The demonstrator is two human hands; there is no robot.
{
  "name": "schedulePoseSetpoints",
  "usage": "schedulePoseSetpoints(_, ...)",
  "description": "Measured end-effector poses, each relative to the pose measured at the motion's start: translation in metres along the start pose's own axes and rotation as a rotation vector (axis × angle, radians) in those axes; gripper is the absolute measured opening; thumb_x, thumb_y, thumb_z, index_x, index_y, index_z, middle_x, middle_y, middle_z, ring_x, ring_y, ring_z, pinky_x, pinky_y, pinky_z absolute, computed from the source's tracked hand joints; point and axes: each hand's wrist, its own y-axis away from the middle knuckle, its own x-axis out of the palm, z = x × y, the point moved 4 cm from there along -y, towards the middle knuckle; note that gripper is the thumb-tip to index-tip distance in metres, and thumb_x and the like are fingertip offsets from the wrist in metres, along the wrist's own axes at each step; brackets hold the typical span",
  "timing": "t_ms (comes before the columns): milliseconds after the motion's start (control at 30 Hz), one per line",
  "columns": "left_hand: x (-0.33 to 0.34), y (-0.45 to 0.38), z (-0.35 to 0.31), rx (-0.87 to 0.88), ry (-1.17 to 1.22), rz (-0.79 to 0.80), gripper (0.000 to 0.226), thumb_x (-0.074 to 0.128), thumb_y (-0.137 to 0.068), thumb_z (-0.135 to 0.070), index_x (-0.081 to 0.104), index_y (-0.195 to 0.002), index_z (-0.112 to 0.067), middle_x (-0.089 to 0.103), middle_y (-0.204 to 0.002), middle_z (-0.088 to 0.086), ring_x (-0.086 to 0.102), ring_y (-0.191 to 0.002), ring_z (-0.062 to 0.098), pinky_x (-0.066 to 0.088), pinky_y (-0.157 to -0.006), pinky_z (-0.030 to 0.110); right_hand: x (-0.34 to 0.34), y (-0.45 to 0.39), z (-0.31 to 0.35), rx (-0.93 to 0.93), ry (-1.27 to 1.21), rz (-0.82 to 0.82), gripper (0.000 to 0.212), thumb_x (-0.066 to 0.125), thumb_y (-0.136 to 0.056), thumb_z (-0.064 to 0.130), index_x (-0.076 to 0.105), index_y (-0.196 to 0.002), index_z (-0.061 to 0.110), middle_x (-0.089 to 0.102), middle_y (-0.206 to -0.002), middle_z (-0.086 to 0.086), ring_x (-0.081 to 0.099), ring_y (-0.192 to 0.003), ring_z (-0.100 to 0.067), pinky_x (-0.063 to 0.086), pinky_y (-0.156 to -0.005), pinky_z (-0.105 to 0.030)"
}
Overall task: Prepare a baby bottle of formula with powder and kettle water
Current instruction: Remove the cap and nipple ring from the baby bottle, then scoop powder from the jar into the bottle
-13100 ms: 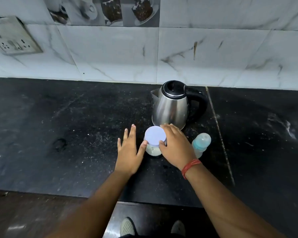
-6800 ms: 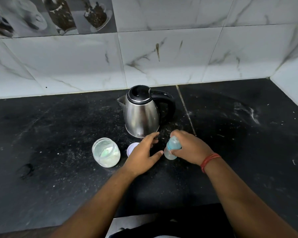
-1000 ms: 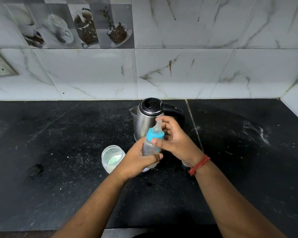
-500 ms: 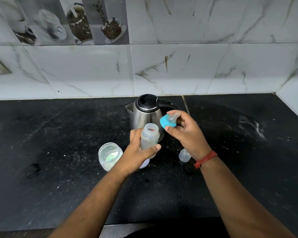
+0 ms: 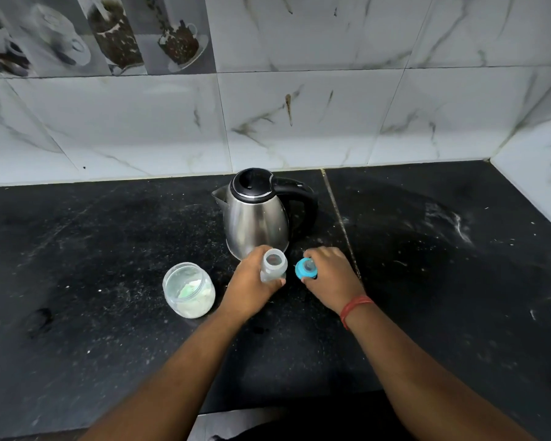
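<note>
Bottle [image 5: 273, 268] (uncapped) in left hand [image 5: 252, 283]; right hand [image 5: 330, 275] grips teat ring [image 5: 306, 268].

My left grip [image 5: 252, 281] holds the open bottle [image 5: 273, 265]; my right grip [image 5: 328, 275] holds the teat cap [image 5: 306, 268] at its 3 o'clock.

head view; high, faces forward-down; close above black counter [image 5: 109, 249]; tiled wall [image 5: 299, 122] behind
</note>
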Motion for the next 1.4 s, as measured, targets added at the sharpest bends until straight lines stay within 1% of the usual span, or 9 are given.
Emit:
schedulePoseSetpoints(100, 0.008, -0.001, 0.006, -0.034, -0.031, 0.027, 0.042, 0.083, -0.078, -0.025, 0.058, -0.111, -0.036, 0.069, -0.104, -0.013, 0.065, -0.099, 0.008, 0.052, -0.083, 0.031, 0.013, -0.002, -0.001, -0.029, 0.125, 0.066, 0.050, 0.077, -0.083, 0.028, 0.061, -0.129, 0.021, 0.064, -0.126, 0.000, 0.051, -0.125, -0.025, 0.026, -0.120, -0.042)
schedulePoseSetpoints(200, 0.015, -0.003, 0.008, -0.037, -0.068, 0.053, 0.043, 0.084, -0.079, -0.021, 0.059, -0.113, -0.030, 0.068, -0.103, -0.012, 0.064, -0.097, 0.005, 0.050, -0.081, 0.027, 0.024, -0.004, -0.002, -0.026, 0.240, 0.149, 0.049, 0.071, -0.087, 0.033, 0.057, -0.133, 0.025, 0.061, -0.130, 0.004, 0.047, -0.129, -0.023, 0.015, -0.125, -0.046)
schedulePoseSetpoints(367, 0.018, -0.003, 0.009, -0.091, -0.142, 0.078, 0.040, 0.081, -0.083, -0.023, 0.059, -0.116, -0.023, 0.069, -0.102, -0.010, 0.061, -0.090, 0.003, 0.038, -0.071, 0.003, 0.031, -0.004, -0.006, -0.003, 0.303, 0.201, 0.046, 0.069, -0.089, 0.032, 0.056, -0.133, 0.024, 0.060, -0.130, 0.003, 0.047, -0.128, -0.024, 0.013, -0.126, -0.049)
schedulePoseSetpoints(600, 0.020, -0.007, 0.016, -0.120, -0.170, 0.108, 0.047, 0.081, -0.083, -0.029, 0.053, -0.120, -0.025, 0.068, -0.106, -0.012, 0.064, -0.096, 0.012, 0.041, -0.070, 0.011, 0.032, -0.004, -0.007, 0.011, 0.308, 0.245, 0.056, 0.072, -0.087, 0.031, 0.049, -0.137, 0.023, 0.057, -0.137, 0.001, 0.045, -0.131, -0.025, 0.013, -0.125, -0.051)
schedulePoseSetpoints(800, 0.007, -0.008, 0.030, -0.118, -0.178, 0.166, 0.093, 0.084, -0.070, -0.041, 0.034, -0.147, -0.027, 0.057, -0.135, -0.012, 0.056, -0.126, 0.011, 0.046, -0.108, 0.036, 0.008, 0.000, -0.005, 0.017, 0.177, 0.205, 0.078, 0.073, -0.084, 0.030, 0.035, -0.153, 0.024, 0.044, -0.151, 0.001, 0.030, -0.146, -0.024, 0.013, -0.126, -0.049)
schedulePoseSetpoints(900, -0.005, -0.002, 0.033, -0.080, -0.197, 0.114, 0.083, 0.084, -0.077, -0.037, 0.041, -0.147, -0.023, 0.057, -0.142, -0.005, 0.053, -0.132, 0.011, 0.046, -0.111, 0.041, -0.005, 0.003, -0.004, 0.013, 0.085, 0.131, 0.074, 0.071, -0.085, 0.026, 0.038, -0.151, 0.023, 0.045, -0.152, 0.001, 0.028, -0.146, -0.022, 0.018, -0.125, -0.044)
schedulePoseSetpoints(1067, -0.032, 0.011, 0.008, 0.038, -0.225, 0.001, 0.060, 0.057, -0.082, -0.062, 0.058, -0.130, -0.027, 0.065, -0.126, -0.014, 0.060, -0.117, 0.005, 0.051, -0.102, 0.035, -0.026, 0.000, 0.014, -0.045, -0.057, -0.015, 0.065, 0.074, -0.085, 0.017, 0.048, -0.145, 0.016, 0.052, -0.146, -0.002, 0.036, -0.142, -0.022, 0.029, -0.122, -0.037)
schedulePoseSetpoints(1233, -0.073, 0.014, -0.021, 0.208, -0.245, -0.151, 0.043, 0.059, -0.088, -0.050, 0.065, -0.121, -0.022, 0.068, -0.115, -0.012, 0.064, -0.103, 0.006, 0.055, -0.091, 0.035, -0.041, -0.010, 0.058, -0.138, -0.189, -0.132, 0.052, 0.071, -0.084, 0.007, 0.059, -0.134, 0.014, 0.059, -0.134, -0.002, 0.043, -0.133, -0.020, 0.030, -0.110, -0.021)
schedulePoseSetpoints(1400, -0.132, 0.021, -0.008, 0.183, -0.297, -0.282, 0.045, 0.059, -0.089, -0.048, 0.062, -0.125, -0.020, 0.068, -0.121, -0.007, 0.063, -0.112, 0.010, 0.054, -0.097, 0.037, -0.033, -0.018, 0.114, -0.267, -0.223, -0.109, 0.045, 0.070, -0.085, 0.008, 0.061, -0.128, 0.014, 0.061, -0.130, -0.002, 0.048, -0.125, -0.021, 0.037, -0.108, -0.027)
